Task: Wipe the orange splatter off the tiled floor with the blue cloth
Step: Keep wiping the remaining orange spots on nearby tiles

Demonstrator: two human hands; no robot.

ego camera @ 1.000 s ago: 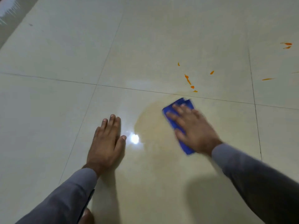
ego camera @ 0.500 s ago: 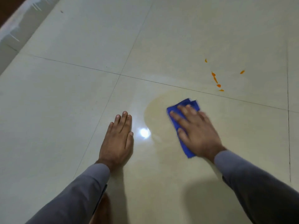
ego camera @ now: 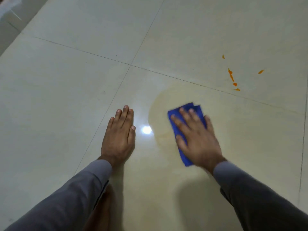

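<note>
One blue cloth (ego camera: 173, 120) under flat right hand (ego camera: 198, 139).

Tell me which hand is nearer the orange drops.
Right. The right hand, pressing the cloth, lies just below-left of the orange drops; the left hand rests flat farther left.

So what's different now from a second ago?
Little: the view swung left, so the far-right orange marks dropped out of sight. The right hand still presses the blue cloth flat inside the yellowish smear, hardly shifted. The left hand stays flat on the floor. The orange drops beyond the tile joint remain unwiped.
</note>
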